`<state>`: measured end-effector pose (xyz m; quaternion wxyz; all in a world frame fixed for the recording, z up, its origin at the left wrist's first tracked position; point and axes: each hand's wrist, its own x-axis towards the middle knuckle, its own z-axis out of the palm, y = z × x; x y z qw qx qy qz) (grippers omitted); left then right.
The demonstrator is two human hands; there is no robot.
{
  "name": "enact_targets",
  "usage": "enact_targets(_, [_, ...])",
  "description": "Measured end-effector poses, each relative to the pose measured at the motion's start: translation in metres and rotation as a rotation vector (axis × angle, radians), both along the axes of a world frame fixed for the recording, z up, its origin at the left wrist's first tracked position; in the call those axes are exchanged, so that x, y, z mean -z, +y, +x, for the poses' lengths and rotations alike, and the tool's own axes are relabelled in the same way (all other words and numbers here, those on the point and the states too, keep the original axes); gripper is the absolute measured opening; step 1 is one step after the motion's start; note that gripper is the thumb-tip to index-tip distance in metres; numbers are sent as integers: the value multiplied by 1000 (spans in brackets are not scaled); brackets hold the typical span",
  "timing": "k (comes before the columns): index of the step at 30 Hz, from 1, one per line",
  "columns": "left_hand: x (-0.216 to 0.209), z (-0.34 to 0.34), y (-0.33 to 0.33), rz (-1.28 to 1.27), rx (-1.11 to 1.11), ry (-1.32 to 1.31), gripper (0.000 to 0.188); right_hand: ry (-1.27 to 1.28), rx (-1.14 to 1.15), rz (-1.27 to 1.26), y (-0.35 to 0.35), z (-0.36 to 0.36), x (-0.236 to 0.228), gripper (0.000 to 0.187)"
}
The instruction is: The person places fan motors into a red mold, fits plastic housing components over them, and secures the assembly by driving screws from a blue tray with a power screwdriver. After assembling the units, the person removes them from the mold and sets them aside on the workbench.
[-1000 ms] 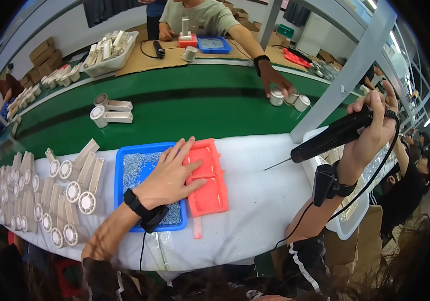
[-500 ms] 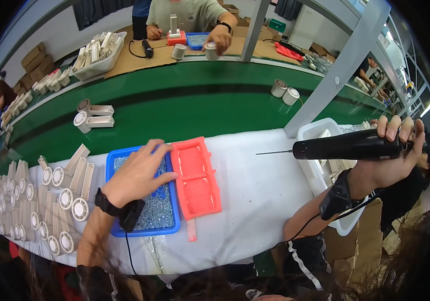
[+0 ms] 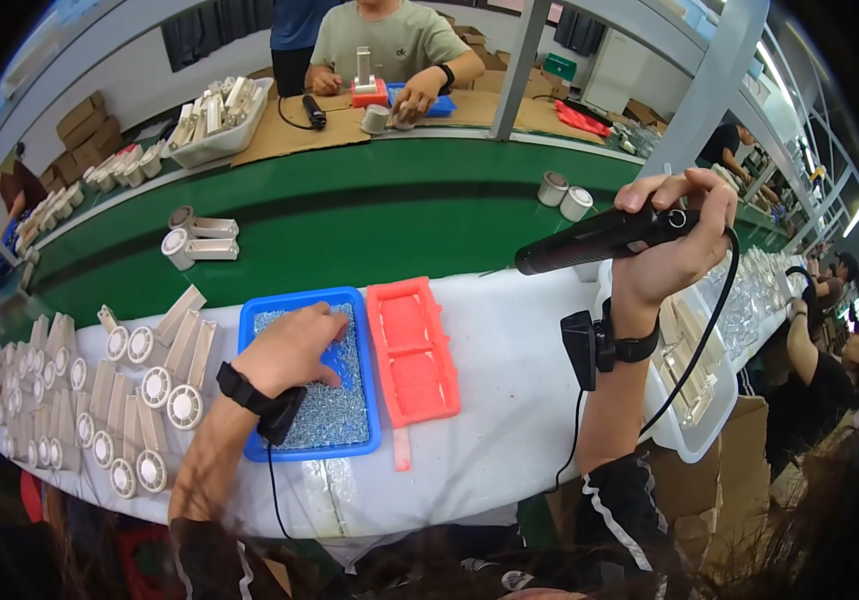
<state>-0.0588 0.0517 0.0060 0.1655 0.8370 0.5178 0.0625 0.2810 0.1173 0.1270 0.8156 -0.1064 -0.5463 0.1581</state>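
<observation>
My left hand (image 3: 294, 348) reaches into a blue tray (image 3: 373, 440) of small silvery screws (image 3: 324, 425). Its thumb and bent fingers are apart over the screws, and I see nothing held between them. A black electric screwdriver (image 3: 589, 243) is gripped in my right hand (image 3: 679, 235), raised above the right part of the table. Its thin bit points left and its cable hangs down by my wrist. Between the hands, right beside the tray, lies a red two-pocket fixture (image 3: 414, 350) with nothing set in its pockets.
Many white parts with round grilled ends (image 3: 154, 385) crowd the table's left. A white bin (image 3: 694, 440) of parts stands at the right. Beyond runs a green conveyor (image 3: 379, 215) carrying two long parts (image 3: 199, 243) and two round cups (image 3: 564, 196). A co-worker (image 3: 389, 50) handles parts opposite.
My left hand has lowered into the screws, its fingers curling more. My right hand has brought the screwdriver left and up. The co-worker's hand has drawn back toward their blue tray.
</observation>
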Motion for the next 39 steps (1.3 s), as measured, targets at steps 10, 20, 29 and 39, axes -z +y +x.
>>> enact_targets(10, [10, 13, 4, -163, 1, -109, 22, -69, -6, -165, -41, 7, 17, 36])
enact_targets(20, [4, 5, 3, -36, 88, 43, 8, -285, 374, -629, -179, 125, 157, 35])
enact_targets(29, [1, -1, 5, -39, 43, -3, 12, -469, -94, -1856, -227, 187, 155, 80])
enact_targets(39, [-11, 2, 3, -55, 24, 3, 24, -1146, -425, -2125, -206, 199, 112, 102])
